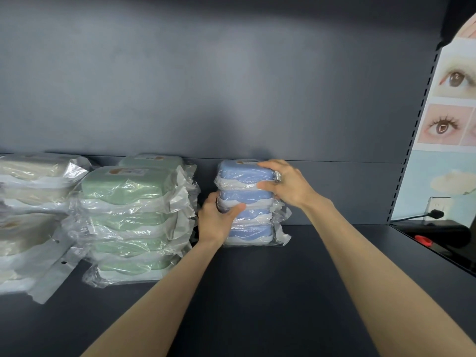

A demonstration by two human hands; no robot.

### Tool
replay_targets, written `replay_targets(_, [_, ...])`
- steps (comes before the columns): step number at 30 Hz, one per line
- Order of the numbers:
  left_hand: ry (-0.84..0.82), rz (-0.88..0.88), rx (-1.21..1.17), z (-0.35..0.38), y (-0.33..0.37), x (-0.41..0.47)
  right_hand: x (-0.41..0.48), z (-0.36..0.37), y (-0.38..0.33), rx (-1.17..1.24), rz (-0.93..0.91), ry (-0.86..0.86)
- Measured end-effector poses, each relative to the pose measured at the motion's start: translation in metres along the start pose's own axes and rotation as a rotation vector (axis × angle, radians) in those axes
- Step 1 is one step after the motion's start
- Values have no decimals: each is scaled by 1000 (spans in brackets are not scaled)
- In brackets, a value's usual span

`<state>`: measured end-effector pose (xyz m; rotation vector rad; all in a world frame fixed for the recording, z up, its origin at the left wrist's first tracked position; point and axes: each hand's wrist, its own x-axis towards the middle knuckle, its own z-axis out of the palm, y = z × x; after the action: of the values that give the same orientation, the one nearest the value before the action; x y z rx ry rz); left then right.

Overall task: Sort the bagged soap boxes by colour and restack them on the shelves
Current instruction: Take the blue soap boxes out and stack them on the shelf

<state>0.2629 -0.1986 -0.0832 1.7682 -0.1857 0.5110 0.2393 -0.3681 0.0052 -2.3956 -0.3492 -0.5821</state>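
Standing on the dark shelf [257, 292], the blue stack [247, 202] of bagged soap boxes sits between my hands. My right hand [286, 184] curls round its top right end, and my left hand [219, 217] grips its left side, thumb across the front. Just left stands the green stack [134, 215], then the cream stack [31, 202].

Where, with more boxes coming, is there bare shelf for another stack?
Best: the dark shelf right of the stack of blue bagged soap boxes, out to the slotted metal upright. The front strip is bare, but both forearms cross it. Crowded left: green bagged stack and cream bagged stack meet; the left hand fills the gap by the blue.
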Motion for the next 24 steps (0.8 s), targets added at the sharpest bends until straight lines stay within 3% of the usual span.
replay_targets(24, [-35, -45, 5, -1, 2, -5, -2, 3, -3, -94, 50, -21])
